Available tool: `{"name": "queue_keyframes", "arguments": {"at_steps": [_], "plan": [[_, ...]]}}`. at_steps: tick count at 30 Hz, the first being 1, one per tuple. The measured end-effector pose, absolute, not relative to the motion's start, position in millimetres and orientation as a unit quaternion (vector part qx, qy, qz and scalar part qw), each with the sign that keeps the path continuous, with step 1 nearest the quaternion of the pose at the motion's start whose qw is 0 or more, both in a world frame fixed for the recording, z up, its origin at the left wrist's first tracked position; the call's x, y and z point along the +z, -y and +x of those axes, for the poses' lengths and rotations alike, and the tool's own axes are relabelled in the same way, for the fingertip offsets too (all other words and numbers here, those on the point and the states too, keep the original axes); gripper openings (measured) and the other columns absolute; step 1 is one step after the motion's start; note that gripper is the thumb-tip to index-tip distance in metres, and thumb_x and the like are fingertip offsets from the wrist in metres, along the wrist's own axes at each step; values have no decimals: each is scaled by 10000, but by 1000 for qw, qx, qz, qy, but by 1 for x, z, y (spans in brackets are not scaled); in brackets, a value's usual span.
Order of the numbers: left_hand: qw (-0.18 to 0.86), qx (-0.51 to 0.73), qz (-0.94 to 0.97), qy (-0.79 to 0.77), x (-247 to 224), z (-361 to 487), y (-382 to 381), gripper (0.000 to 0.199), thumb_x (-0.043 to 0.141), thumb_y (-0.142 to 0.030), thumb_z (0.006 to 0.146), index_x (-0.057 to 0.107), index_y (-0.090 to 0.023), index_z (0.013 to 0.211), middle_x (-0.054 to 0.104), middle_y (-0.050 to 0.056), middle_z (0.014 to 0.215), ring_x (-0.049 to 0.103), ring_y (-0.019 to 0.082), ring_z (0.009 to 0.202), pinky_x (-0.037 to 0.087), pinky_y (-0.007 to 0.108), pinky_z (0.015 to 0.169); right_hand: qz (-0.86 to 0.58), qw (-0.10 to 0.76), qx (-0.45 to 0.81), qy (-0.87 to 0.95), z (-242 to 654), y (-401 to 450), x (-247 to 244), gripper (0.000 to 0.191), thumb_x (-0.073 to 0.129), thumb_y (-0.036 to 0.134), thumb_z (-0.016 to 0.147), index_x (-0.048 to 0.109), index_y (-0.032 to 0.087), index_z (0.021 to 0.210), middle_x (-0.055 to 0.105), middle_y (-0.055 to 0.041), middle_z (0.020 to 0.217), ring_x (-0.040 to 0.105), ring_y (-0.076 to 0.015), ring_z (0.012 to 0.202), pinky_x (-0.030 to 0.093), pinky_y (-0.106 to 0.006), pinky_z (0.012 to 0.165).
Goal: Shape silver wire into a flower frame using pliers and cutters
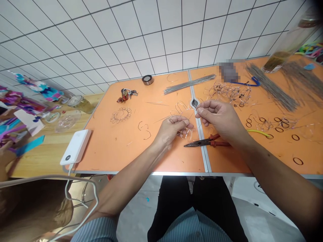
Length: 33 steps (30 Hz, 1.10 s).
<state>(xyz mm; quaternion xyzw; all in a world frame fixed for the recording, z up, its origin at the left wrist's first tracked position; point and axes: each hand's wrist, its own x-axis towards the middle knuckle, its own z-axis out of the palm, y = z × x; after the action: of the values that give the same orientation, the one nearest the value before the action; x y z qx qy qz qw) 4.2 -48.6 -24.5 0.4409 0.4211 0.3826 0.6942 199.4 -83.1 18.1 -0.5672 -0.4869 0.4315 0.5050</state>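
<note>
Left hand (174, 129), fingers clamped on seemingly unfinished looped wire (180, 108); right hand (218, 116), fingers pinched together; complete-looking wire ring (116, 119) lies apart

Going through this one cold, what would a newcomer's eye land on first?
Probably the looped wire piece near the middle of the bright orange tabletop, pinched in the left hand, with the right hand's fingers close beside it. Just nearer the person, red-handled long-nose pliers lie across the table's pale seam. The white power bank also stands out at the tabletop's near left corner, a cable plugged in.
</note>
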Motion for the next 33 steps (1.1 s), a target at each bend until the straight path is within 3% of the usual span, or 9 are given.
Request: {"name": "queue_keyframes", "arguments": {"at_steps": [6,16,22,27,33], "plan": [[712,374,407,-434,-29,3,48,259,932,-326,786,761,-153,874,810,58,815,590,92,574,470,269,606,-557,524,424,485,201,80,13,62,853,235,982,795,227,963,811,-32,856,611,-123,634,567,-281,633],[731,353,392,-432,-33,1,44,317,949,-366,769,752,-150,891,837,89,887,610,92,606,461,259,614,-552,522,430,488,200,79,10,48,830,234,971,795,203,978,808,-29,837,598,-109,629,537,-263,633],[760,341,369,-412,-33,1,41,389,1001,-372,694,744,-155,889,835,85,867,621,100,613,450,263,621,-545,520,430,498,202,78,5,153,894,322,914,820,222,1003,808,-28,842,597,-122,637,540,-275,628],[768,333,368,-404,-32,0,40,336,990,-341,718,757,-155,871,833,90,867,633,109,638,461,271,644,-555,511,424,501,203,79,7,185,878,341,928,856,217,1064,807,-34,851,588,-132,646,544,-289,644],[768,323,379,-402,-33,0,40,299,1005,-309,720,787,-151,852,834,91,874,648,110,662,487,269,664,-576,496,411,503,199,82,15,80,832,295,935,830,216,924,773,-24,824,531,-125,621,495,-289,614]]}}
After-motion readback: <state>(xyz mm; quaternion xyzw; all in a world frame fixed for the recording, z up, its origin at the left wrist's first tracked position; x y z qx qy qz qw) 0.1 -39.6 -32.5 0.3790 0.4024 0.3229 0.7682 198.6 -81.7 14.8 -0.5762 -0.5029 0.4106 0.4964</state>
